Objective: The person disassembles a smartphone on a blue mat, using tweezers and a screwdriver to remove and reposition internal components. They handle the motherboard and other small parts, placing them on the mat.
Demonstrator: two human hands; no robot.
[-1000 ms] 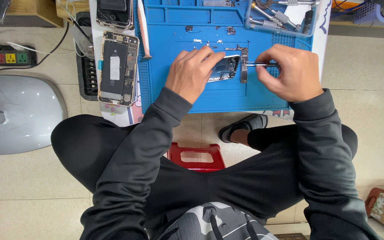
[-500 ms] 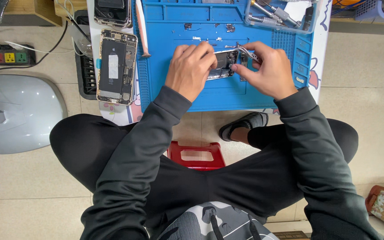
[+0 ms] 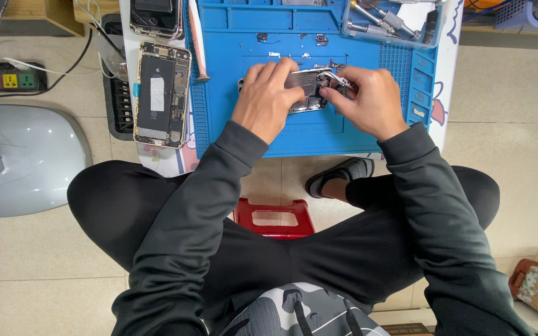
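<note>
Gripping the opened phone [image 3: 303, 90] with both hands, left hand [image 3: 268, 99] and right hand [image 3: 368, 99]

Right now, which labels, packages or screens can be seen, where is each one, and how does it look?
Opened phone: left of the blue mat, gold frame, black battery bearing a white rectangular label.
Second phone: above it at the top edge, dark, partly cut off.
Clear plastic tray: top right of the mat, holding metal tools.
No lit screen shows.
</note>
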